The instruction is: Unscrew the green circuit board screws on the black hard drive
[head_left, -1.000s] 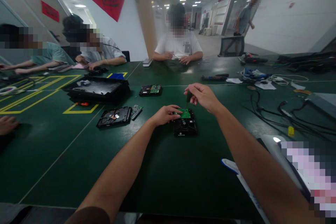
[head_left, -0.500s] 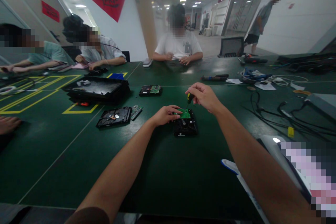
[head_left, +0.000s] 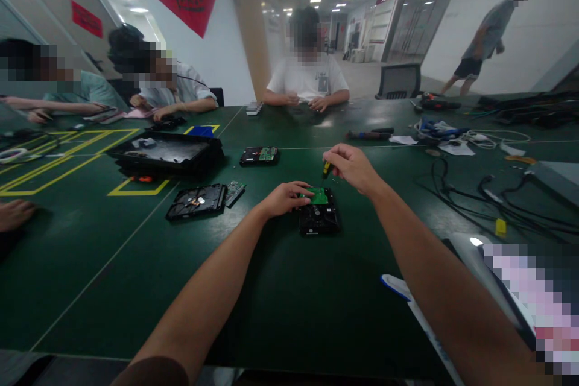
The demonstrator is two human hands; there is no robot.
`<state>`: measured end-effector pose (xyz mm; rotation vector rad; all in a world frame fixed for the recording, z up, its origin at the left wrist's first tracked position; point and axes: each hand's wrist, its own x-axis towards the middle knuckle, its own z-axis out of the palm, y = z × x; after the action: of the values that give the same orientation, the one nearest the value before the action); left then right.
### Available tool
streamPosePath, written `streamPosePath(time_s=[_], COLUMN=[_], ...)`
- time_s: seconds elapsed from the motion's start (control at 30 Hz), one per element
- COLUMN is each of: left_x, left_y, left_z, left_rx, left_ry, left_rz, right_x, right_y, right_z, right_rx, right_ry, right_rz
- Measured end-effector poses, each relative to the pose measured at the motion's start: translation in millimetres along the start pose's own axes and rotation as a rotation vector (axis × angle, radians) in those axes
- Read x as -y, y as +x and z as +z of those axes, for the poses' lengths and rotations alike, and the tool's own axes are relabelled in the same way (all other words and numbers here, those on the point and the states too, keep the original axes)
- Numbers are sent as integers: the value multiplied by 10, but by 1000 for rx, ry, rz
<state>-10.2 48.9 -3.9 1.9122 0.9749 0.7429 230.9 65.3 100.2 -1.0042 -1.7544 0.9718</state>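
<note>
A black hard drive (head_left: 319, 220) lies on the green table in front of me, its green circuit board (head_left: 319, 195) facing up at the far end. My left hand (head_left: 289, 198) rests on the drive's left side, fingers stretched out over the board. Above the board, my right hand (head_left: 350, 166) grips a small screwdriver (head_left: 326, 167) with a yellow and black handle. Its shaft points down at the board; whether the tip sits in a screw is too small to tell. Tiny loose bits, perhaps screws (head_left: 335, 180), lie just right of the drive.
To the left are another hard drive (head_left: 196, 202), a loose circuit board (head_left: 235, 193) and a black tray (head_left: 169, 154). A third drive (head_left: 259, 155) lies farther back. Cables (head_left: 479, 196) and a screwdriver (head_left: 368, 134) lie to the right. Several people sit around the table; one walks behind.
The screwdriver's handle has turned slightly in my right hand, showing more yellow. My left hand and the drive stay put. The walking person has moved right; a seated person's arms at far left have shifted.
</note>
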Motion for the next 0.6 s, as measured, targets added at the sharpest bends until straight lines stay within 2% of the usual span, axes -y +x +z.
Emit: streamPosePath(time_s=[0.33, 0.6], left_x=[-37, -24], left_y=[-9, -2], left_z=[-2, -2], left_rx=[1, 2], left_ry=[-7, -3], left_rz=[-12, -10], right_x=[4, -28], right_y=[6, 14], right_z=[25, 7], right_rx=[74, 24], right_ry=[128, 1], right_rz=[14, -36])
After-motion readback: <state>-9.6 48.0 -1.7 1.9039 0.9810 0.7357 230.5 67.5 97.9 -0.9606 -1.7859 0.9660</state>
